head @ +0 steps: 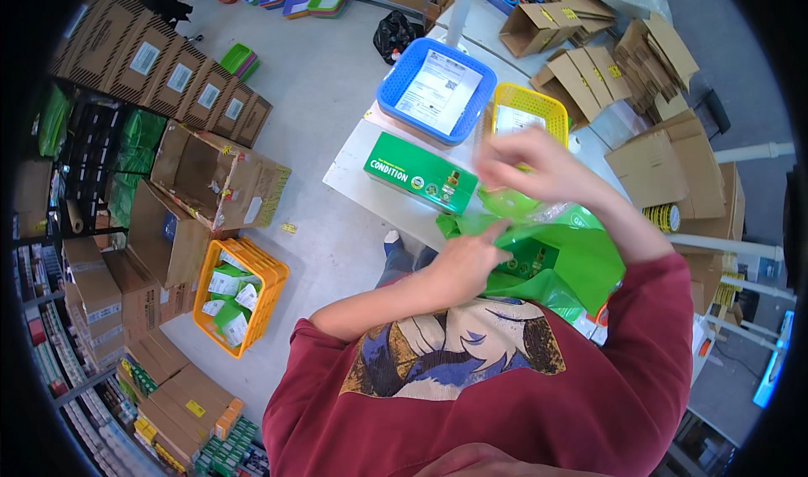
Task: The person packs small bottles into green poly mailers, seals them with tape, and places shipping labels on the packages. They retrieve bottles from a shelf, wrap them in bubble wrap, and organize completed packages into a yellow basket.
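My left hand [464,265] is at the near side of a green plastic bag [581,259], its fingers gripping the edge of the bag's mouth. A dark green box [536,257] shows in the opening, partly covered by the plastic. Blurred by motion, my right hand [527,164] is raised over the far side of the bag, near the yellow basket; whether its fingers hold anything cannot be made out. Left of the bag, a green printed carton [420,173] lies on the white table [353,164].
Beyond the carton stands a blue plastic basket [386,92] holding printed papers, beside a yellow basket [558,114]. Opened cardboard boxes [581,79] line the table's right side. An orange crate [268,306] of green packages stands on the floor at left, near large cartons [252,187].
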`<state>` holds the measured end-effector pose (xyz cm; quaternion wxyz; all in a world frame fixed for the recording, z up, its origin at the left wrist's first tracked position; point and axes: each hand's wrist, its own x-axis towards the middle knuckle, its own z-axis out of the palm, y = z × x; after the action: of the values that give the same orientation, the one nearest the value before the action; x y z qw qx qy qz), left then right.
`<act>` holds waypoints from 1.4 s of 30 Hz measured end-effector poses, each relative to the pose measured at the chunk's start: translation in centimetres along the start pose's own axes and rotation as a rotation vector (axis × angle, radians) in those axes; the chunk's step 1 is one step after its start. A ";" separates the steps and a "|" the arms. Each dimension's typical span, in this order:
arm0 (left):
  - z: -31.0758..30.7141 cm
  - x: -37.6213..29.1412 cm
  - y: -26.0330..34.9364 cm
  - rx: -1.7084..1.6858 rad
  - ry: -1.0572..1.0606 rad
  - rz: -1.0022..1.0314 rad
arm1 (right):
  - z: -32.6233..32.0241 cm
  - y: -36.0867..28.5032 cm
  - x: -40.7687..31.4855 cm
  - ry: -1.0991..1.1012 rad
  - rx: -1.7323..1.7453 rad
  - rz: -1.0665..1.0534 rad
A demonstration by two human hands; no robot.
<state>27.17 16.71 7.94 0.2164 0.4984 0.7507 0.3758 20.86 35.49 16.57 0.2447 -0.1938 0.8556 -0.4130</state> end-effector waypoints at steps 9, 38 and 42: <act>0.2 -2.1 -1.1 -0.095 -0.081 -0.039 | 15.9 14.4 14.6 0.105 -0.567 0.395; -4.1 4.8 -7.5 -0.374 -0.127 -0.061 | -2.3 -9.0 -9.3 0.760 -0.118 -0.244; -5.6 4.5 -6.3 -0.453 -0.245 -0.222 | 1.5 -5.4 -11.5 0.851 -0.093 -0.202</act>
<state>17.72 17.42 6.71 0.4514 0.3937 0.6657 0.4450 31.72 37.56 23.08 -0.1800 -0.1000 0.8746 -0.4389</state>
